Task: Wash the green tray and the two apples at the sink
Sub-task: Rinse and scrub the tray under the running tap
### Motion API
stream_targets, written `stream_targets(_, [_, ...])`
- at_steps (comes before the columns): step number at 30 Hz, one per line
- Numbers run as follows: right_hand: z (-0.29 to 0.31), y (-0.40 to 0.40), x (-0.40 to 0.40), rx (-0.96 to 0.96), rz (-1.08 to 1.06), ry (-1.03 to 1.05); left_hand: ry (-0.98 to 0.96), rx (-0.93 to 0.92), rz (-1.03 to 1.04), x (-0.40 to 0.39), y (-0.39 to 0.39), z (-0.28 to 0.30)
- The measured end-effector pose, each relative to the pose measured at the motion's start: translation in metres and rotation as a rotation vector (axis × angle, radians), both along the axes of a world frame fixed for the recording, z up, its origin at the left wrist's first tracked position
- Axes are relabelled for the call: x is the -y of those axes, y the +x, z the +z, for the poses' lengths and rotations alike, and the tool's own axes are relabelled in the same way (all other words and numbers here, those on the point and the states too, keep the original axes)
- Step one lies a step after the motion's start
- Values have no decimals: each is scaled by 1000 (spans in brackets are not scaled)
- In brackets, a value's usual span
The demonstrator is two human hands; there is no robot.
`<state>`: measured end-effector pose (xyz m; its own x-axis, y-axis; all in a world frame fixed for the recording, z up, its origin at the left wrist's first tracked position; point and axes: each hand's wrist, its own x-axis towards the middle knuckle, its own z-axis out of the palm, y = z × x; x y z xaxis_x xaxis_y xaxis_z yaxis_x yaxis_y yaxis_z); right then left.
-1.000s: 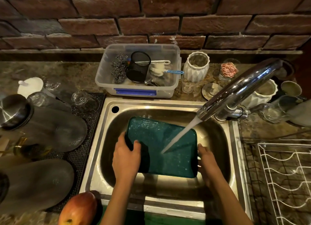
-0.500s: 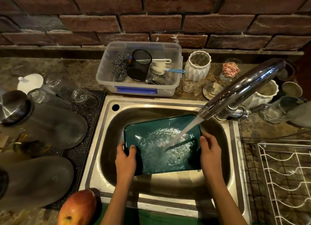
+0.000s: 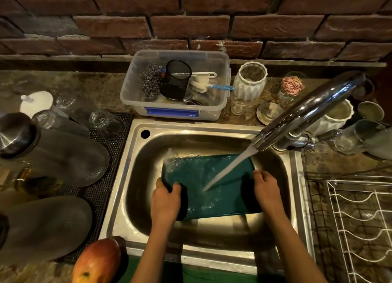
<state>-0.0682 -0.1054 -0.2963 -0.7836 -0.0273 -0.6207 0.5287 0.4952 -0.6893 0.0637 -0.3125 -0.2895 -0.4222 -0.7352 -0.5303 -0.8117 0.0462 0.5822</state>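
The green tray (image 3: 203, 176) is held inside the steel sink (image 3: 135, 168), tilted under the running water. My left hand (image 3: 166, 200) grips its left edge and my right hand (image 3: 267, 189) grips its right edge. The stream from the chrome faucet (image 3: 307, 113) hits the tray near its middle and splashes at the far left corner. One red-yellow apple (image 3: 97, 261) sits on the counter at the sink's front left corner. A second apple is not in view.
A clear plastic tub (image 3: 176, 111) with scourers, a mesh cup and brushes stands behind the sink. Glass lids and jars (image 3: 63, 155) lie on a black mat to the left. White ribbed pots and glasses crowd the right, with a wire rack (image 3: 360, 229) at front right.
The tray has been tipped and turned under the stream; water now spills over its far left corner. Both hands stayed on its edges and shifted slightly with it.
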Motion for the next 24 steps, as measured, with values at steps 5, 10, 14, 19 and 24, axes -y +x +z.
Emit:
stream_targets(5, [-23,10,-5,132,-113,-100,-159,-168,-42,-4,-2,12])
stream_targets(10, [-30,29,-9,199,-228,-202,-160,-300,-57,-6,3,9])
stream_targets(14, [-25,38,-12,129,-334,-265,-59,-338,34,-2,12,-8])
stream_targets(19, [-19,40,-11,-18,-320,-259,119,-265,143,1,18,-39])
stream_targets(24, [-24,30,-4,-16,-222,-219,175,-130,114,6,16,-64])
